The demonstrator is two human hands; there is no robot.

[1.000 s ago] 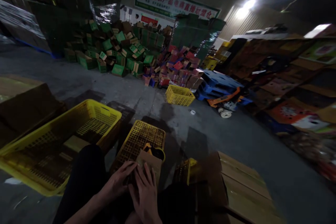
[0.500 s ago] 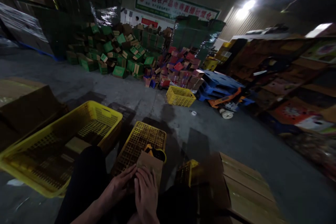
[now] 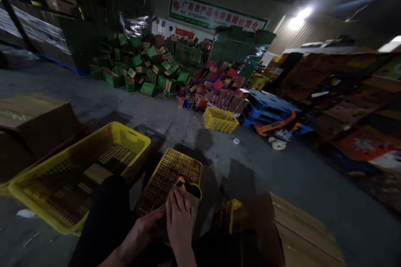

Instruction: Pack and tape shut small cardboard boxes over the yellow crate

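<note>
A small brown cardboard box (image 3: 194,201) is between my hands, above an upturned yellow plastic crate (image 3: 175,162). My left hand (image 3: 142,229) grips the box's left side, its fingertips partly hidden. Across the top lies my right hand (image 3: 180,217), fingers close together and bent over the far edge. Just beyond the box, a tape dispenser (image 3: 189,187) in yellow and black rests on the crate. Another small cardboard box (image 3: 96,173) sits inside the large yellow basket (image 3: 138,139) by my left knee.
Large cartons stand at left (image 3: 40,112) and right (image 3: 307,225). Ahead on the floor is a yellow crate (image 3: 221,120). Behind it are heaped green boxes (image 3: 148,88) and red boxes (image 3: 219,84), blue pallets (image 3: 266,102) and an orange pallet jack (image 3: 275,124).
My right hand has slid forward over the box, and its fingers now curl at the far edge. The left hand stays at the side. The whole view has shifted slightly.
</note>
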